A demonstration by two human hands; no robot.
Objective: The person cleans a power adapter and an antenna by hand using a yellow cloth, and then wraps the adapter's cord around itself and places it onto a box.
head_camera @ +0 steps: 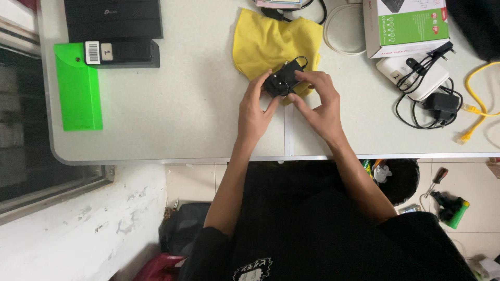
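Black power adapter (282, 81) is held just above the worktop (182, 104), over the near edge of the yellow cloth (271, 39), pinched between both hands w/ its long axis running roughly lower-left to upper-right. Left hand (255, 112) fingers (256, 86) closed on its left end, thumb underneath; right hand (320, 104) fingers curl over the top and right side, thumb at the lower edge, so both are gripping it about equally. Cord loop sticks out at the top-right corner, away from the person.

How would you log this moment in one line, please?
left hand: grips black adapter | right hand: grips adapter | under: yellow cloth
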